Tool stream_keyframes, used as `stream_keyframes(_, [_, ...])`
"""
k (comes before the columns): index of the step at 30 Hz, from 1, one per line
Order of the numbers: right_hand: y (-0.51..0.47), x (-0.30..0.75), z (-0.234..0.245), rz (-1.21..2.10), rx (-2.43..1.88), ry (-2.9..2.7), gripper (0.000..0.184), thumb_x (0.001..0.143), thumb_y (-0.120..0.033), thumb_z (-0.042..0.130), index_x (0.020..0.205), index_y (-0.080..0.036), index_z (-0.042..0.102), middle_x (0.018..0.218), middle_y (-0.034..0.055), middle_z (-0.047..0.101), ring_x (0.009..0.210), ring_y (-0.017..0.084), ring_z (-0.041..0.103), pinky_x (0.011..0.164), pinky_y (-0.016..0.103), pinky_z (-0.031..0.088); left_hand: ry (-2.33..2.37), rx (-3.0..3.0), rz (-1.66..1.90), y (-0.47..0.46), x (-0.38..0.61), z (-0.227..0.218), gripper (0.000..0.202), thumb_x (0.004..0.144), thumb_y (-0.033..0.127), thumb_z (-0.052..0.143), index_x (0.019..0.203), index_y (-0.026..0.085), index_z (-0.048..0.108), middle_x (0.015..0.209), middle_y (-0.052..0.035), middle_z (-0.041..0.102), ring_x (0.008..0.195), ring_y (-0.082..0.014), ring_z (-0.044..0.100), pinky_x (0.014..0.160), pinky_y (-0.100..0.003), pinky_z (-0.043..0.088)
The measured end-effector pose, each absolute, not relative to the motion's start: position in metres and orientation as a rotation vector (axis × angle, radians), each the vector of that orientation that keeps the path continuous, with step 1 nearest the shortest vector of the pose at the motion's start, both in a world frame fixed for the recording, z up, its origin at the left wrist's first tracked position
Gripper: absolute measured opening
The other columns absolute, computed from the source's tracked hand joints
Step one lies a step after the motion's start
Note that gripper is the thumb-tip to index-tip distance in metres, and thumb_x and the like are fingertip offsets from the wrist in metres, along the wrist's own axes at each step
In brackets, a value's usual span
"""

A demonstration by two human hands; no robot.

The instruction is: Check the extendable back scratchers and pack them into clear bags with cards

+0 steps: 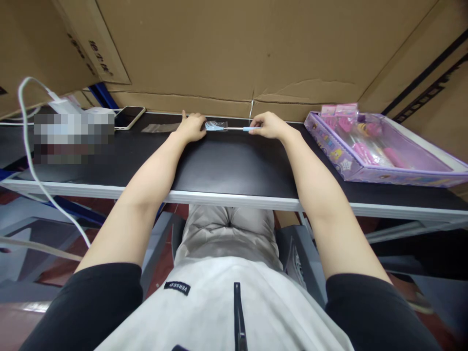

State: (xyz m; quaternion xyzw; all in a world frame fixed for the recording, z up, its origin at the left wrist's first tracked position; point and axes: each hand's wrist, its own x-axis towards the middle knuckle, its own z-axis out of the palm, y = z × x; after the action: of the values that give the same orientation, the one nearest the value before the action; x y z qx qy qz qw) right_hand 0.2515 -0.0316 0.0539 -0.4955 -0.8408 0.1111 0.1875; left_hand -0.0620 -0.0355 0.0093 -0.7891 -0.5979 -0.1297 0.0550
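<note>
Both my arms reach across a black table [226, 165] to its far edge. My left hand [190, 128] presses down with closed fingers on a small clear plastic sleeve [216, 126]. My right hand [268, 126] pinches the blue end of a thin pen-like stick [239, 128], whose other end lies at the sleeve's mouth. Whether the tip is inside the sleeve I cannot tell.
A purple tray [365, 170] of pink and purple toy items sits at the right. A phone [128, 117] and another clear sleeve [159, 127] lie at the back left, near a white charger and cable [27, 146]. Cardboard boxes [234, 48] wall the far side.
</note>
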Motion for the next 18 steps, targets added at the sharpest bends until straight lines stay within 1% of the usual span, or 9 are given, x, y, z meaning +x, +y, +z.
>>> stream_keyframes(4, [-0.031,0.252,0.054,0.335,-1.38,-2.369,0.031,0.087,-0.045,0.09,0.101,-0.018,0.084,0.097,0.0097,0.076,0.096,0.027,0.067,0.092,0.043,0.054,-1.718,-2.405,-0.376,-0.029,-0.06,0.006,0.053,0.091,0.019,0.054,0.141,0.009,0.069,0.145,-0.0272,0.07,0.147,-0.0453,0.059,0.134,-0.071,0.033])
stream_keyframes(7, [-0.03,0.253,0.054,0.33,-1.321,-2.384,0.033,0.087,-0.047,0.089,0.102,-0.018,0.084,0.093,0.0082,0.074,0.095,0.027,0.066,0.09,0.042,0.053,-1.623,-2.435,-0.398,-0.027,-0.058,0.005,0.047,0.093,0.017,0.055,0.137,0.011,0.07,0.138,-0.0246,0.073,0.143,-0.044,0.062,0.13,-0.069,0.039])
stream_keyframes(11, [-0.025,0.253,0.051,0.306,-1.241,-2.397,0.035,0.088,-0.051,0.088,0.102,-0.019,0.084,0.089,0.0068,0.073,0.092,0.025,0.065,0.088,0.042,0.053,-1.58,-2.442,-0.402,-0.028,-0.052,0.006,0.039,0.096,0.015,0.054,0.131,0.013,0.072,0.134,-0.0231,0.073,0.139,-0.042,0.064,0.128,-0.065,0.042])
stream_keyframes(15, [-0.022,0.252,0.048,0.29,-1.221,-2.405,0.031,0.09,-0.048,0.085,0.099,-0.019,0.084,0.089,0.0072,0.074,0.089,0.025,0.065,0.087,0.041,0.053,-1.554,-2.453,-0.387,-0.032,-0.043,0.008,0.037,0.099,0.015,0.052,0.129,0.011,0.073,0.135,-0.0259,0.073,0.136,-0.0438,0.065,0.124,-0.065,0.045])
stream_keyframes(18, [-0.022,0.248,0.047,0.269,-1.211,-2.403,0.03,0.09,-0.046,0.085,0.099,-0.018,0.083,0.089,0.0071,0.075,0.088,0.024,0.065,0.086,0.04,0.054,-1.547,-2.464,-0.389,-0.033,-0.04,0.009,0.037,0.099,0.016,0.055,0.13,0.013,0.073,0.135,-0.0243,0.073,0.135,-0.0426,0.065,0.124,-0.062,0.045])
